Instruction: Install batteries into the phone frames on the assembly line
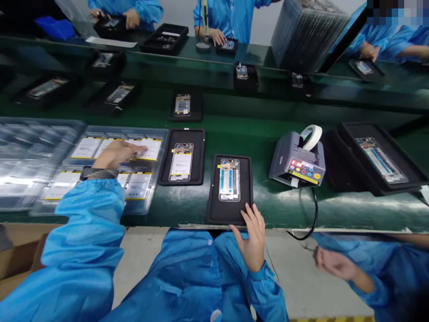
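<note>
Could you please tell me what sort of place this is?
Probably a phone assembly line: an opened phone lies in a black tray by the right hand, the left hand reaches over a clear tray of batteries, and co-workers in blue smocks work across the green bench.

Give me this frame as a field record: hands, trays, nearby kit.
left hand: over batteries in clear tray; grip unclear
right hand: open, fingers on near edge of black tray
black tray: holds one phone
second tray: left of black tray, also holds a phone
tape dispenser: right of black tray, on green bench
co-worker's hand: lower right, off the bench
</note>
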A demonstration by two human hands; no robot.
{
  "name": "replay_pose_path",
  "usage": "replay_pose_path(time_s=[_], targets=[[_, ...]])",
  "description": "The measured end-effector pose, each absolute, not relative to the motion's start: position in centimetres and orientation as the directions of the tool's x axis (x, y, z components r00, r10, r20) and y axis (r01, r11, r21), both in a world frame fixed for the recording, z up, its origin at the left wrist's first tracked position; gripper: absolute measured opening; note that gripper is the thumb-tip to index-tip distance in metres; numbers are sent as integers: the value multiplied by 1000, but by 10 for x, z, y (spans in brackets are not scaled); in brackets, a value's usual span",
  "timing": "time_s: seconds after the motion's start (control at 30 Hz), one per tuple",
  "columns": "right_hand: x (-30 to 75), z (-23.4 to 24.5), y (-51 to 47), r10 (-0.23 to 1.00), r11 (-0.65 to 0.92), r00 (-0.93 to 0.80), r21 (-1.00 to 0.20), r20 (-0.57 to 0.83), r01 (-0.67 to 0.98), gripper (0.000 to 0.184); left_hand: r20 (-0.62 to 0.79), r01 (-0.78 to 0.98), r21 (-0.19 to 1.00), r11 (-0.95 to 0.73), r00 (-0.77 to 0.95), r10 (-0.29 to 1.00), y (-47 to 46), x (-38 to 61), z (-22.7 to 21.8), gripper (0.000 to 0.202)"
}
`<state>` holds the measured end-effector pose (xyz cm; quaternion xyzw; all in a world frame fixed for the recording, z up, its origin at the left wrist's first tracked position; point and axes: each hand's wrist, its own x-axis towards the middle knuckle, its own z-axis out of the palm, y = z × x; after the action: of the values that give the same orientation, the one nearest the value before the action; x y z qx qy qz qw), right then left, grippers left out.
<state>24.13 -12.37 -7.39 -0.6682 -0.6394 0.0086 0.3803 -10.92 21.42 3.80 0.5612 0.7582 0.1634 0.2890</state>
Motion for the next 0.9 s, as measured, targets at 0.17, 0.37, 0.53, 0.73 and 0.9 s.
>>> replay_pose_path(time_s=[0.17,0.37,0.53,0.73,0.9], targets=[[244,-70,-128,870,120,159,-513,466,850,45,-426,718,585,377,-125,896,212,-104,49,47],[253,-43,-106,881,87,198,-558,430,825,43,-341,663,626,410,-241,909,215,-107,71,21],[265,-37,-52,920,87,122,-495,373,864,48,-246,471,836,282,-137,959,167,-65,62,31],[271,-46,-32,953,122,35,-484,302,867,50,-401,239,913,332,360,843,85,49,12,55],[272,-48,-39,951,137,35,-519,307,844,48,-317,257,941,220,449,835,80,87,-17,49]])
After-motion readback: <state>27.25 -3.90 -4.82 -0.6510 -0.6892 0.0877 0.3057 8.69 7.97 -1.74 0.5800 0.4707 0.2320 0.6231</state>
